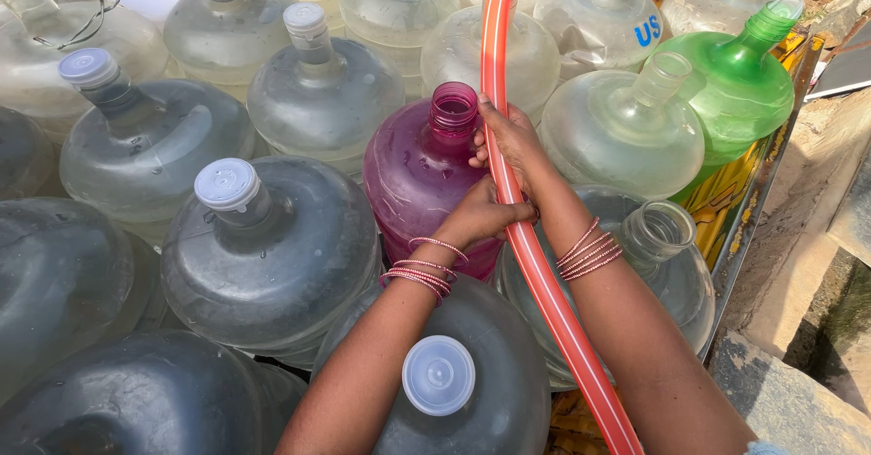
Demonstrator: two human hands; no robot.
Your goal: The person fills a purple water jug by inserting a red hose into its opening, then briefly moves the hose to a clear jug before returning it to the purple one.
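A long orange-red hose [535,264] runs from the bottom of the view up between my arms to the neck of a clear jug [490,51] at the back. My left hand [481,215] grips the hose lower down, and my right hand [508,137] grips it higher up. Both wrists carry pink bangles. Right beside my hands stands a magenta water jug [422,169] with its neck open and no cap. An uncapped clear jug [671,264] lies under my right forearm.
Several large clear and grey water jugs crowd the whole area, some with white caps, such as the grey capped jug [272,246]. A green jug [735,83] stands at the right. A metal edge [758,210] and concrete blocks [798,401] border the right side.
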